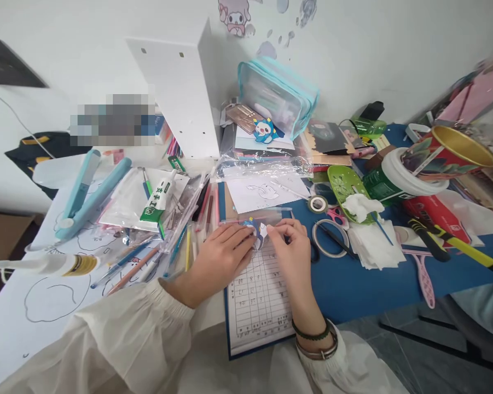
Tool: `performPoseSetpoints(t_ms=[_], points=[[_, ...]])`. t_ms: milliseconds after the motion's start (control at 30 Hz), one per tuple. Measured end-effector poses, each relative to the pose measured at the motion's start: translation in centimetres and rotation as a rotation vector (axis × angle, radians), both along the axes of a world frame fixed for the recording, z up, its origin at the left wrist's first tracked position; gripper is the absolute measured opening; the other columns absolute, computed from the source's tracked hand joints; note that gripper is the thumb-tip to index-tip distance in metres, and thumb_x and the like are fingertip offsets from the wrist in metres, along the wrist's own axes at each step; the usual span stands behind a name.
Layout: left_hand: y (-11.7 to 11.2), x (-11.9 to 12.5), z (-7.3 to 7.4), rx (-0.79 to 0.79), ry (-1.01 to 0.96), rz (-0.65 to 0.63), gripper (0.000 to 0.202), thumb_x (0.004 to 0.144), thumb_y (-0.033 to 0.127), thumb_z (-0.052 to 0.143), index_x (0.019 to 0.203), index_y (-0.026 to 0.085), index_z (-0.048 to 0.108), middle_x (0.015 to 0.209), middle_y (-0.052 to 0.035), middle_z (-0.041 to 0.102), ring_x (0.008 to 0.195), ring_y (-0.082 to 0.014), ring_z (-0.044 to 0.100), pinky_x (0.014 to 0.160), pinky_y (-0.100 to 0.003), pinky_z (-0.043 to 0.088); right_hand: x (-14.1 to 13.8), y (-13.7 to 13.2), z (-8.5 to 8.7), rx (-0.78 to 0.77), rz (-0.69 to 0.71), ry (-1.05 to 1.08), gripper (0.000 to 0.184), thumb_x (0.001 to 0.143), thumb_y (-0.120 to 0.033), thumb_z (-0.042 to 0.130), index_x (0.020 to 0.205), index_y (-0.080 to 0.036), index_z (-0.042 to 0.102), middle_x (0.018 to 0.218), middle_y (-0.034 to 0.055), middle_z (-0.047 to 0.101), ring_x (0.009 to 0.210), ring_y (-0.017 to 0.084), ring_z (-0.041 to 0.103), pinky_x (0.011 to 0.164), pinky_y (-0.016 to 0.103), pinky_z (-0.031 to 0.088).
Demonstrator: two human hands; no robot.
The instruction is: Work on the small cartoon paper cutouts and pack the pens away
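Note:
A small blue-and-white cartoon cutout (pixel 259 236) is between my hands, above a clipboard (pixel 228 334) with a handwritten table sheet (pixel 254 306). My left hand (pixel 222 258) holds the cutout's left side, its fingers close together and partly covering it. From the right, my right hand (pixel 291 249) pinches at the white edge of the cutout between thumb and index finger. Whether that white part is a separate piece, I cannot tell. Just beyond my hands is a paper with a line drawing (pixel 262 191). Pens and pencils (pixel 205 210) lie left of the clipboard.
On the left lie a light-blue hair straightener (pixel 88 194), a glue tube (pixel 160 197) and a white-nozzled bottle (pixel 65 264). To the right are tape rolls (pixel 318 204), a green dish (pixel 344 189), tissues (pixel 377 246), a yellow-black tool (pixel 455 241) and a white-rimmed bucket (pixel 414 183).

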State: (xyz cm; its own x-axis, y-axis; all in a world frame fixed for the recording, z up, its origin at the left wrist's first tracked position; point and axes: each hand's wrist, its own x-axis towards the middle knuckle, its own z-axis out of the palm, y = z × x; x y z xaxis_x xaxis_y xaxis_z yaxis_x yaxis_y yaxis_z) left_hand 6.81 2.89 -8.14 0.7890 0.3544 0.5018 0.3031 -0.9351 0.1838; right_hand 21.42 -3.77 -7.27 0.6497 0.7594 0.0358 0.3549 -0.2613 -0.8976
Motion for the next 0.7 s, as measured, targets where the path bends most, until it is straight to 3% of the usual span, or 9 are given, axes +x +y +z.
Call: performPoseSetpoints(t_ms=[300, 700], points=[[-0.19, -0.22, -0.07, -0.093, 0.011, 0.010, 0.022, 0.087, 0.015, 0.054, 0.106, 0.011, 0.063, 0.107, -0.0100, 0.070, 0.099, -0.0224, 0.063, 0.093, -0.042, 0.050, -0.28, -0.30, 0.03, -0.070, 0.034, -0.093, 0.021, 0.080, -0.029, 0.062, 0.061, -0.020, 0.060, 0.090, 0.0043, 0.059, 0.095, 0.021, 0.049, 0.087, 0.035, 0.038], [-0.20, 0.01, 0.12, -0.059, 0.062, 0.033, 0.027, 0.087, 0.015, 0.051, 0.110, 0.010, 0.062, 0.107, -0.0104, 0.069, 0.096, -0.0231, 0.062, 0.092, -0.042, 0.049, -0.78, 0.04, -0.47, -0.153, -0.009, -0.227, 0.020, 0.078, -0.025, 0.060, 0.059, -0.019, 0.056, 0.094, 0.0069, 0.055, 0.097, 0.023, 0.047, 0.089, 0.038, 0.038]])
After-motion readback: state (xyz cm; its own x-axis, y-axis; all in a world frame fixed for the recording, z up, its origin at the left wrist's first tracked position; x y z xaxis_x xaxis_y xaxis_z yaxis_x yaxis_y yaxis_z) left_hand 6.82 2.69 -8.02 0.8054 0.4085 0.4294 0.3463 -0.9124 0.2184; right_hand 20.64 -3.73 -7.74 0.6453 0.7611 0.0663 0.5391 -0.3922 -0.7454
